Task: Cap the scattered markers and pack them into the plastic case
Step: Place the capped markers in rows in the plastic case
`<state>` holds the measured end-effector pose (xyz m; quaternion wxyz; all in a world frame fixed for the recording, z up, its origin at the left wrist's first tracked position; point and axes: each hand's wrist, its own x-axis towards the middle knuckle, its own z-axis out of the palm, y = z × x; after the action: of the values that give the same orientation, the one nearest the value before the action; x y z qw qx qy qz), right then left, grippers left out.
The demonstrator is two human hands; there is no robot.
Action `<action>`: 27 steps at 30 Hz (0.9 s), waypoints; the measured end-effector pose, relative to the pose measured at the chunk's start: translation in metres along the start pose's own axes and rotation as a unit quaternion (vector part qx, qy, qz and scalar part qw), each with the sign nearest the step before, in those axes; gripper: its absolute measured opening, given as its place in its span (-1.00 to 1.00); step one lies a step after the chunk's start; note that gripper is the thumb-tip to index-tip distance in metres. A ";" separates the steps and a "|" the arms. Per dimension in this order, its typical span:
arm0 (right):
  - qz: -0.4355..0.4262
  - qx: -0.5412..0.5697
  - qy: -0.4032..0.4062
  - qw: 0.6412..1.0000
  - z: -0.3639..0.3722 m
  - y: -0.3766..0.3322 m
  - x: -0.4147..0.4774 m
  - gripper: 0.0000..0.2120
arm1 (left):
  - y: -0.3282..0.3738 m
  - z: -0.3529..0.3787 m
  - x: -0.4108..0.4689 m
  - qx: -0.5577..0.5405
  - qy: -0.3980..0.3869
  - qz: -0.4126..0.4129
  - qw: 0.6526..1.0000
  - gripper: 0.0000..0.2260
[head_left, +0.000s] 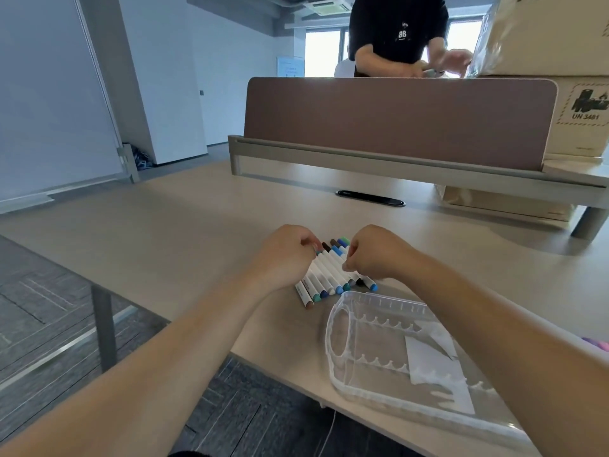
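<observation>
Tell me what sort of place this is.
Probably an open-plan office: a long desk with a brown divider screen, a cable port in the desktop, and carpet tiles on the floor.

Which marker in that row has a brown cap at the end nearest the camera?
The leftmost marker of the row, which also sticks out closest to the camera. Right beside it come a teal cap and a blue cap.

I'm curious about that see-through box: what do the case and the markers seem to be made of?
The case looks like thin clear plastic, glossy: the table shows through and its ribs look moulded. The markers seem smooth white plastic with coloured caps, probably plastic too.
</observation>
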<state>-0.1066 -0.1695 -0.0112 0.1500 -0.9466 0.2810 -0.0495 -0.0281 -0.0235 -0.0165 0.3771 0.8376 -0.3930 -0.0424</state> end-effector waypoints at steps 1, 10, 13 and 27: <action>-0.004 -0.004 0.000 1.000 0.000 -0.002 0.000 -0.76 | 0.000 0.000 -0.001 -0.002 -0.001 -0.001 1.000 -0.76; 0.009 -0.037 -0.016 0.999 -0.014 -0.008 0.004 -0.71 | 0.003 0.002 -0.003 0.001 -0.001 -0.014 1.000 -0.74; 0.012 -0.040 -0.029 0.999 -0.013 -0.012 0.005 -0.70 | 0.002 0.003 -0.004 0.001 -0.009 -0.021 1.000 -0.74; 0.014 -0.122 -0.005 0.992 0.009 -0.034 0.010 -0.81 | -0.015 -0.004 -0.004 -0.003 0.004 -0.009 1.000 -0.77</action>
<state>-0.0788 -0.1457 -0.0095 0.0355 -0.9541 0.2971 -0.0082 -0.0202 -0.0119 -0.0246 0.3811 0.8402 -0.3833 -0.0436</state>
